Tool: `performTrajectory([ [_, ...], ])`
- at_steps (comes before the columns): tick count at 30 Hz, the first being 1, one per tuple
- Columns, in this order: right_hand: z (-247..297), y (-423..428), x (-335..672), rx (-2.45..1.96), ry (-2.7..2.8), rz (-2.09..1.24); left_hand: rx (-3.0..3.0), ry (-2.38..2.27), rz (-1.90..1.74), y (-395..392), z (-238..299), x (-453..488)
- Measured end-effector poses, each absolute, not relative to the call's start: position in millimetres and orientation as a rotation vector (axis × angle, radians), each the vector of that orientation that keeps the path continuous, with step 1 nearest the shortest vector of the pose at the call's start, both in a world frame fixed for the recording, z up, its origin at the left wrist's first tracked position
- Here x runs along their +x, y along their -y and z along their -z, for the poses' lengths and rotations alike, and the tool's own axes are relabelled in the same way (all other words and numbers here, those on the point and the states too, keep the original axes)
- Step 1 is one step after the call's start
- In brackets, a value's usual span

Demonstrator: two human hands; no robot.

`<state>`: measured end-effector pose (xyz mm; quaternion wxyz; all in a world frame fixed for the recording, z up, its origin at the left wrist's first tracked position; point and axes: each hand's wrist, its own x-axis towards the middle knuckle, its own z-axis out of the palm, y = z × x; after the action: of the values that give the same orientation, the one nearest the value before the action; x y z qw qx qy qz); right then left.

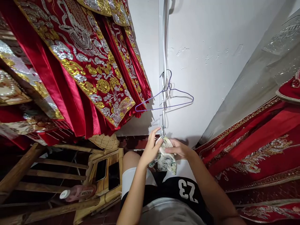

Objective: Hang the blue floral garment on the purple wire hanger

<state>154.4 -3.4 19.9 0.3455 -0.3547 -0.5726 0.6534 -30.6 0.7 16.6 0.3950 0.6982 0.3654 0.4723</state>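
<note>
Above the lap: crumpled cream-and-green patterned cloth (167,161) at the lower end of a thin white hanging strap (164,53). Right hand (180,149) clamped on its right side, fingers across the front. Left hand (150,150): thumb on the upper left edge, can't tell if it grips. Purple wire clothes hanger (152,109) hangs at the strap, above both hands.

A large white number 23 stands upside down on the black part of the wearer's shorts (168,193). The bottle (79,192) of pink liquid bears dark capital lettering, too small and blurred to read surely.
</note>
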Motion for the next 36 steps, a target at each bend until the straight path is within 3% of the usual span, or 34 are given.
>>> performTrajectory([
  [2,-40.9,-4.0,164.1,-0.882,1.692,-1.662,1.774,-0.87,-0.935,-6.7,-5.4,-46.4],
  [5,-67.8,-30.0,178.2,-0.956,1.786,-1.207,1.805,-0.852,-0.598,-8.2,7.0,-65.4],
  [8,-78.5,-71.5,184.9,-0.982,1.627,-0.724,1.868,-0.956,-0.576,-7.0,1.0,-81.3],
  [10,-75.4,-99.7,184.8,-1.034,1.499,-0.573,1.894,-1.013,-0.641,-8.7,-12.2,-91.1],
  [15,-53.5,-132.9,189.8,-1.203,1.449,-0.734,1.83,-1.177,-0.761,-27.2,-41.9,-113.0],
  [20,-50.9,-112.1,226.7,-1.21,1.45,-0.562,1.728,-1.364,-0.916,-70.5,-59.6,-126.1],
  [25,-68.7,-86.6,257.1,-1.271,1.488,-0.352,1.656,-1.098,-1.279,-102.8,-106.9,-113.1],
  [29,-72.7,-75.5,249.4,-1.275,1.473,-0.395,1.806,-0.913,-1.445,-105.5,-146.9,-88.1],
  [33,-63.2,-67.8,227.3,-1.171,1.527,-0.592,2.091,-0.893,-1.392,-115.8,-158.6,-67.8],
  [36,-62.1,-62.8,229.8,-1.058,1.523,-0.51,2.185,-0.98,-1.252,-130.4,-154.1,-64.6],
])
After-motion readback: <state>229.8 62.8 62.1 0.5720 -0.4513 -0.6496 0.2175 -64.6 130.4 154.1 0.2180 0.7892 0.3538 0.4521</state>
